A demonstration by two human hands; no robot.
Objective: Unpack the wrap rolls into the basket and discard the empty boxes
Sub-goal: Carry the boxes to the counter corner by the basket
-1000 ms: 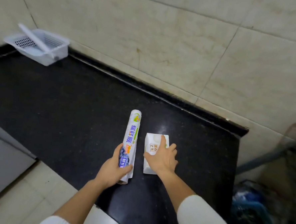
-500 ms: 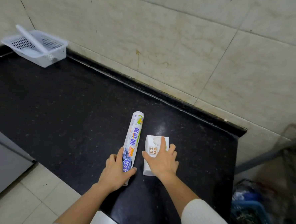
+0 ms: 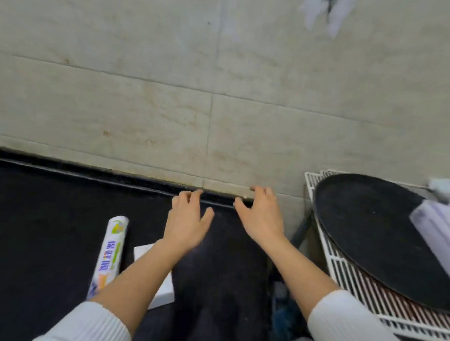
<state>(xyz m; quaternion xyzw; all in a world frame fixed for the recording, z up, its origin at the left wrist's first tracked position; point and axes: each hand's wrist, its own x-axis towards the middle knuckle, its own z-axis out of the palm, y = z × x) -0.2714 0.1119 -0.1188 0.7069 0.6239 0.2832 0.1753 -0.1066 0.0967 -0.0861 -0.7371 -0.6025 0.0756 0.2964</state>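
Roll (image 3: 111, 253) free now, left hand (image 3: 186, 220) lifted off. Box (image 3: 164, 293) free too, right hand (image 3: 261, 220) lifted off. Both hands above desk (image 3: 31, 224), fingers (image 3: 194, 195) spread loose, holding nothing.

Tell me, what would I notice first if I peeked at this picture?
Two bare hands, the left hand and the right hand, hover empty over the back edge of the black counter, fingers spread and loosely bent. Below the left arm lie a colourful wrap roll and a white box beside it. At the right, a big round black tray sits on a white wire rack.
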